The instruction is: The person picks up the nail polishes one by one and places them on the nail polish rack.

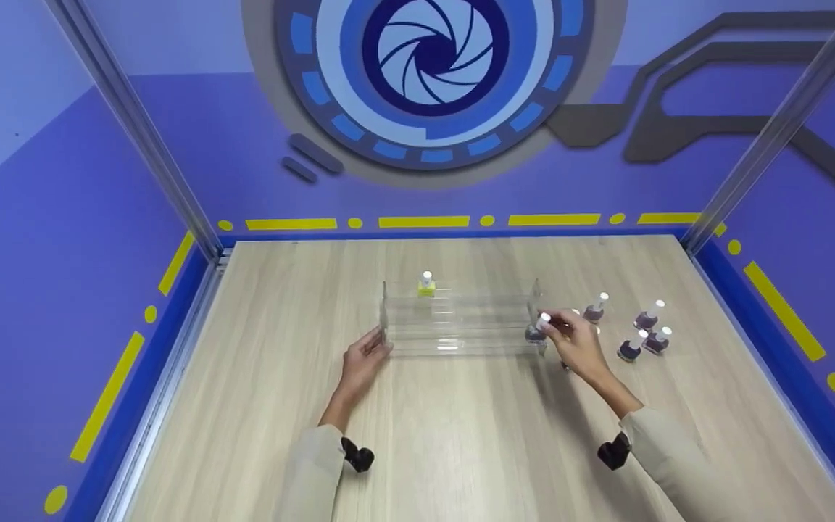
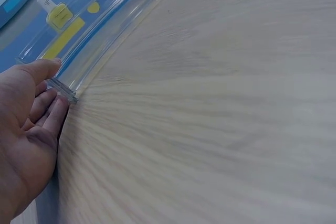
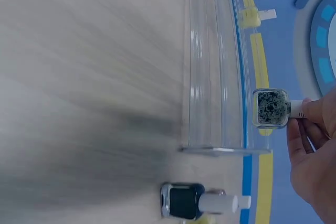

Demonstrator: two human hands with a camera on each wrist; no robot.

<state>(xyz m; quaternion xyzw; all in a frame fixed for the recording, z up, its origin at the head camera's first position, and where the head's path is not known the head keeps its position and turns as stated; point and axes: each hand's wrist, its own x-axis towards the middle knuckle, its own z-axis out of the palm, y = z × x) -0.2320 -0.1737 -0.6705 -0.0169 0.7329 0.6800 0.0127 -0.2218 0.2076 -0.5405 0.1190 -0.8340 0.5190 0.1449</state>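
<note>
A clear tiered acrylic rack (image 1: 461, 322) stands on the table. My left hand (image 1: 363, 366) holds its left end, thumb on the end panel and fingers on the outer side in the left wrist view. My right hand (image 1: 580, 348) pinches the white cap of a nail polish bottle (image 3: 272, 108) with dark speckles in clear glass. That bottle is held at the rack's right end, cap toward my fingers. A yellow nail polish bottle (image 1: 426, 288) with a white cap sits on the rack's back tier, left of its middle.
Several dark nail polish bottles with white caps, such as one dark bottle (image 1: 630, 349), stand to the right of the rack. My right hand partly hides others there. A blue patterned wall (image 1: 359, 196) rises behind the wooden table (image 1: 446, 435).
</note>
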